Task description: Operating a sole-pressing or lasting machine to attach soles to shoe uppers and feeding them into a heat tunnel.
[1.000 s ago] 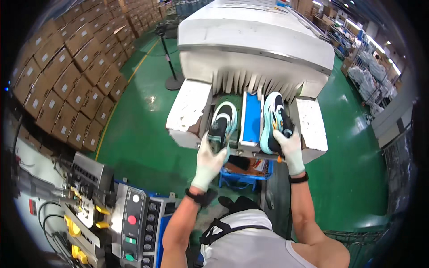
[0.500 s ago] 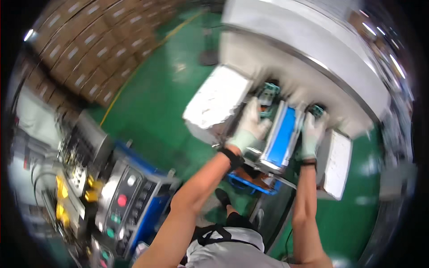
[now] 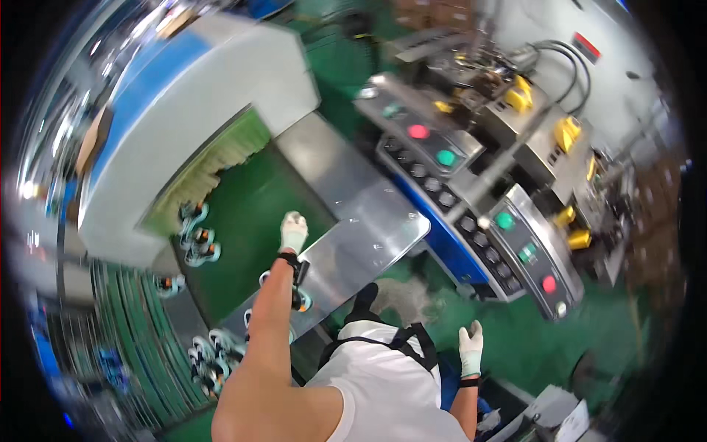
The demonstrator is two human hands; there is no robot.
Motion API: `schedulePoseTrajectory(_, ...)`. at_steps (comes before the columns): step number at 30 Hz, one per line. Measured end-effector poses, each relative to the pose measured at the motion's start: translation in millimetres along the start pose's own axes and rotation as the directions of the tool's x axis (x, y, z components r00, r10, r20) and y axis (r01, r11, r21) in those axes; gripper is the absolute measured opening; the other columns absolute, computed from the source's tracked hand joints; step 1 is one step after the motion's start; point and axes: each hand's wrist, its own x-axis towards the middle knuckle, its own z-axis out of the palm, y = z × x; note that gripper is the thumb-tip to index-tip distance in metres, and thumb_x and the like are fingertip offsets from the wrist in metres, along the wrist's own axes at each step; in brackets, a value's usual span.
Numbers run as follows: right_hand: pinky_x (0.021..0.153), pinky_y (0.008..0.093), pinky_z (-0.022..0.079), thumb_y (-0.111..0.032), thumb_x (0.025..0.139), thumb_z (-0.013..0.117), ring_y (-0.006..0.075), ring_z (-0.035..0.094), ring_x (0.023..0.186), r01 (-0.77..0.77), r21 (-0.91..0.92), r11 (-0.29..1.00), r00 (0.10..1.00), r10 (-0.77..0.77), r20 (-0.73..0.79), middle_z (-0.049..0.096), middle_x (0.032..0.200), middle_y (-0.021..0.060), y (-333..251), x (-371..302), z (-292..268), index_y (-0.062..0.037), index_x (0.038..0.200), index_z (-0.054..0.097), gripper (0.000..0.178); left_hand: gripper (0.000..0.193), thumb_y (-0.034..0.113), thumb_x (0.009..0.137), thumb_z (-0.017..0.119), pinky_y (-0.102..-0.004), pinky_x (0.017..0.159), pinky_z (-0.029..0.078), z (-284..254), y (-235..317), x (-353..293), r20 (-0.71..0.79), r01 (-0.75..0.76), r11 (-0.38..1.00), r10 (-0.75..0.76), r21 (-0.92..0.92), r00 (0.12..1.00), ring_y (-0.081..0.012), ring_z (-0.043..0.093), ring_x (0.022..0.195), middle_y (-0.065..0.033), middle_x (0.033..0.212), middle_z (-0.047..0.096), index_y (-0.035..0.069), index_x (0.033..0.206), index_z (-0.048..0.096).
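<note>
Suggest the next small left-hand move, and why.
Probably shift the left hand leftward toward the shoes on the green belt: it looks empty and apart from them, and they sit within view near the curtain.

We've got a glossy green floor (image 3: pixel 534 335) with a pale grey patch (image 3: pixel 403 300) mid-frame. Upper right we see a plain white wall (image 3: pixel 622 103) carrying a red rectangular plate (image 3: pixel 587 47). Blurry brown cardboard boxes (image 3: pixel 659 214) sit at the right rim. Far left we get small white lights (image 3: pixel 29 189); lower left, a green slatted metal rack (image 3: pixel 136 324).
</note>
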Motion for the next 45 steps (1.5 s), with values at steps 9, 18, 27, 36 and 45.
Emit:
schedulePoseTrajectory(9, 0.074, 0.0320, 0.052, -0.019, 0.089, 0.067, 0.0195, 0.066, 0.083, -0.381, -0.406, 0.831, 0.906, 0.422, 0.013, 0.070, 0.099, 0.0101, 45, 15, -26, 0.0016, 0.119, 0.062, 0.037, 0.114, 0.040, 0.072, 0.087, -0.0434, 0.118, 0.030, -225, -200, -39, -0.491, 0.610, 0.779, -0.479, 0.145, 0.728, -0.0457, 0.034, 0.140, -0.0373, 0.148, 0.033, -0.013, 0.149, 0.022)
schedulePoseTrajectory(18, 0.060, 0.0305, 0.049, -0.020, 0.086, 0.063, 0.0155, 0.060, 0.069, -0.406, -0.654, 0.638, 0.832, 0.555, 0.025, 0.066, 0.083, 0.0041, -117, 31, 43, 0.0010, 0.099, 0.067, 0.025, 0.030, 0.025, 0.097, 0.061, -0.0451, 0.095, 0.045, -294, -234, 63, -0.572, 0.282, 0.889, -0.028, 0.361, 0.820, -0.0399, 0.058, 0.106, -0.0216, 0.110, 0.061, -0.001, 0.112, 0.063)
schedulePoseTrajectory(27, 0.103, 0.0353, 0.046, -0.031, 0.091, 0.069, 0.0286, 0.061, 0.120, 0.321, -0.488, 0.812, 0.809, 0.032, 0.587, 0.063, 0.125, 0.0252, -224, 72, 283, 0.0079, 0.132, 0.053, 0.059, 0.015, 0.019, 0.094, 0.064, -0.0432, 0.084, 0.052, -226, -90, 19, -0.204, -0.061, 0.953, 0.126, 0.296, 0.971, -0.0356, 0.063, 0.095, -0.0152, 0.100, 0.065, 0.004, 0.098, 0.066)
schedulePoseTrajectory(36, 0.093, 0.0457, 0.049, -0.012, 0.077, 0.070, 0.0420, 0.060, 0.104, 0.635, -0.343, 0.692, 0.754, -0.457, 0.473, 0.061, 0.108, 0.0243, -292, 47, 265, 0.0002, 0.113, 0.055, 0.041, 0.015, 0.019, 0.089, 0.070, -0.0399, 0.071, 0.055, 10, 244, -74, 0.557, -0.539, 0.790, 0.598, -0.292, 0.576, -0.0328, 0.068, 0.085, -0.0137, 0.094, 0.067, 0.008, 0.099, 0.068)
schedulePoseTrajectory(45, 0.077, 0.0277, 0.054, -0.017, 0.088, 0.073, 0.0131, 0.066, 0.089, 0.203, 0.668, 0.716, 0.978, -0.114, -0.176, 0.067, 0.107, 0.0089, -299, 7, -43, 0.0073, 0.125, 0.057, 0.047, 0.050, 0.003, 0.085, 0.068, -0.0375, 0.095, 0.050, 133, 533, -208, 0.220, -0.567, 0.114, 0.968, -0.816, -0.122, -0.0323, 0.061, 0.113, -0.0220, 0.130, 0.056, -0.001, 0.133, 0.054)
